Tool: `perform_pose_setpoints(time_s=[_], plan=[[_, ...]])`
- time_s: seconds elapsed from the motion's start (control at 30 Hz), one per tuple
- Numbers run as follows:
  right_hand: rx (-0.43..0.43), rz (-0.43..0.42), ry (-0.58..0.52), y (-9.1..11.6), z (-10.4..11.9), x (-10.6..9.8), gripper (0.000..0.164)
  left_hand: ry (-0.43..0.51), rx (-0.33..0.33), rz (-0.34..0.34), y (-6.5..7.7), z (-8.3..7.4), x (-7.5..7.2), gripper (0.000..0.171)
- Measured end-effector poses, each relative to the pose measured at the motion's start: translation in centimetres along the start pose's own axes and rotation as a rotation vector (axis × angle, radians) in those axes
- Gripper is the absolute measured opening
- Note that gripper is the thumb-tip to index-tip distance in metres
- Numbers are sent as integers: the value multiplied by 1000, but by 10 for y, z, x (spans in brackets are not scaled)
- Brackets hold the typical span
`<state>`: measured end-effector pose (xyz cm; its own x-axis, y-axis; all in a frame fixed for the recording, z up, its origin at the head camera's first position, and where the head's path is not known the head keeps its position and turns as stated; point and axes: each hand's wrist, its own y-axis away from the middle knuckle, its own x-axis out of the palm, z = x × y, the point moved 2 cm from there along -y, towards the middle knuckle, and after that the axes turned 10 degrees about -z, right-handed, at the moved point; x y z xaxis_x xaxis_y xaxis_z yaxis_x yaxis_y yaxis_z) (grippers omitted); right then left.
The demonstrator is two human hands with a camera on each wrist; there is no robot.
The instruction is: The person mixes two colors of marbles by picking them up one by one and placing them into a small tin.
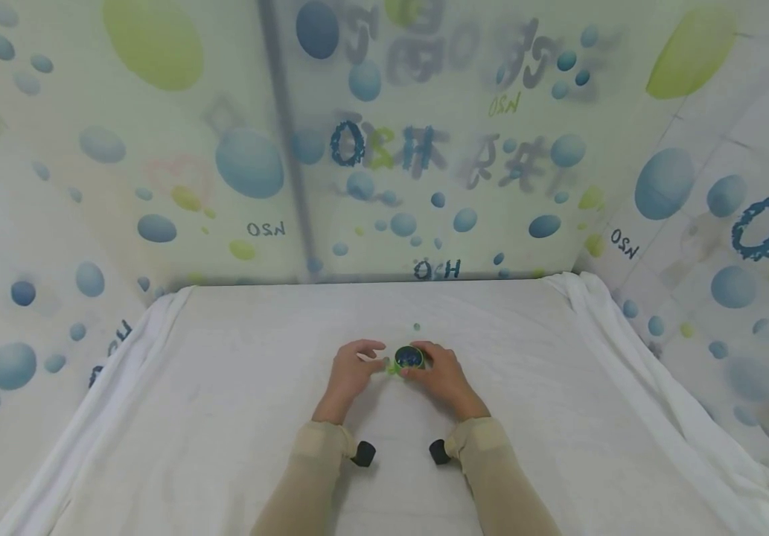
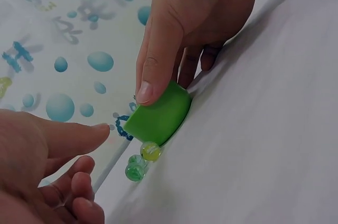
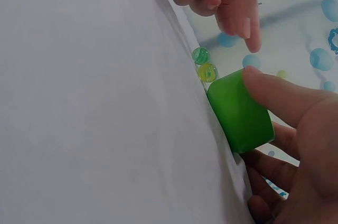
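A small green cup (image 2: 161, 113) stands on the white sheet, its inside dark and bluish in the head view (image 1: 409, 356). My right hand (image 1: 446, 378) grips the cup from the right, thumb on the near side and fingers round the far side. Beside the cup's left wall lie a yellow marble (image 2: 150, 151) and green marbles (image 2: 135, 170), close together. My left hand (image 1: 352, 374) hovers left of them, thumb and forefinger apart and the other fingers loosely bent, holding nothing. Beyond the cup lies a small green marble (image 1: 416, 326).
A white sheet (image 1: 237, 417) covers the table, bunched into folds (image 1: 652, 380) along both sides. Fabric walls (image 1: 384, 223) printed with blue and green dots stand behind and to either side. Dark wrist cameras (image 1: 364, 453) stick out from both cuffs.
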<state>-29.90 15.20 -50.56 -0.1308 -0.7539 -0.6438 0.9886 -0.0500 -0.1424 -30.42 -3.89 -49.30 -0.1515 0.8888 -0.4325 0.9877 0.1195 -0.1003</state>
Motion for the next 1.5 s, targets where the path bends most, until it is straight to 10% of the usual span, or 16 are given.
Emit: perform_pose_setpoints(time_s=[1.5], plan=[[-37,3,0,0,0,-1,56,-276,116,-15,4,14,11,22]])
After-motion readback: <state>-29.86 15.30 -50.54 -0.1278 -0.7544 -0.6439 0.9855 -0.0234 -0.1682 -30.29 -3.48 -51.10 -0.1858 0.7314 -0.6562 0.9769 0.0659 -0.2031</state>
